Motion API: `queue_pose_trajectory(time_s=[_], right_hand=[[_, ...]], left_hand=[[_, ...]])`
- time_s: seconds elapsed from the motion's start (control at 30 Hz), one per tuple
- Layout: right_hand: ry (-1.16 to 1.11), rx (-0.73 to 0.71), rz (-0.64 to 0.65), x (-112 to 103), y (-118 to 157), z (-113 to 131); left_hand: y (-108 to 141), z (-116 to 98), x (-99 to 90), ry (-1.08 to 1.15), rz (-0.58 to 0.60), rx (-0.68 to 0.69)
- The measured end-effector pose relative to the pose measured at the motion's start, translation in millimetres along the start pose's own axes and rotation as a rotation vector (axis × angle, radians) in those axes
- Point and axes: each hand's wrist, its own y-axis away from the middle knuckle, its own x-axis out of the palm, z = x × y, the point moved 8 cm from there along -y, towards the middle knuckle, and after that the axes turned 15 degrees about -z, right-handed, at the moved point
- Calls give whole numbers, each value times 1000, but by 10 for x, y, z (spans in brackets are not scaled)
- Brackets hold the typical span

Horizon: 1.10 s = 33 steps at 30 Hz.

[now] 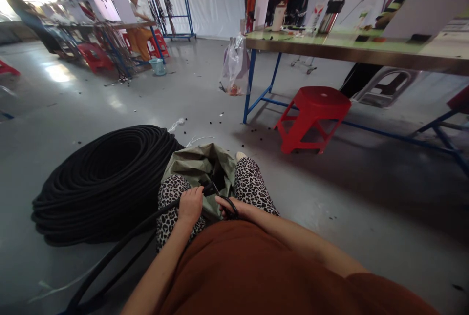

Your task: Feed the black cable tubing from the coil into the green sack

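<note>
My left hand (191, 203) is closed round a thick black cord (161, 211), near the cord's end. From there the cord runs down past my left side. In my right hand (234, 206) is a pair of black-handled scissors (230, 203). Their blades point up and left, close to the cord's end; whether they touch it I cannot tell. Below both hands an olive-green sack (188, 159) stands between my knees with its mouth spread, and dark pieces show inside. A large coil of black cord (106, 173) lies on the floor to my left.
A red plastic stool (318, 110) stands front right beside a long blue-legged table (330, 50) carrying bottles. A clear plastic bag (235, 63) hangs at the table's corner. Two people work at benches far left, near a small pail (157, 67). Small black bits dot the floor.
</note>
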Motion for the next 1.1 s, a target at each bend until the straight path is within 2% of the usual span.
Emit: queue_pose_trajectory(time_s=[0.17, 0.4, 0.67, 0.83, 0.97, 1.1], right_hand=[[64, -62, 3, -11, 10, 51], [61, -68, 13, -6, 22, 68], [-51, 65, 28, 23, 98, 56], [-88, 61, 46, 49, 72, 48], [-32, 61, -1, 15, 50, 35], [67, -6, -41, -38, 91, 102]], left_hand=[[7, -47, 19, 39, 11, 28], [11, -82, 27, 53, 41, 53], [27, -115, 48, 52, 90, 98], [30, -120, 51, 71, 100, 127], [31, -111, 71, 78, 103, 134], [21, -107, 82, 69, 97, 134]])
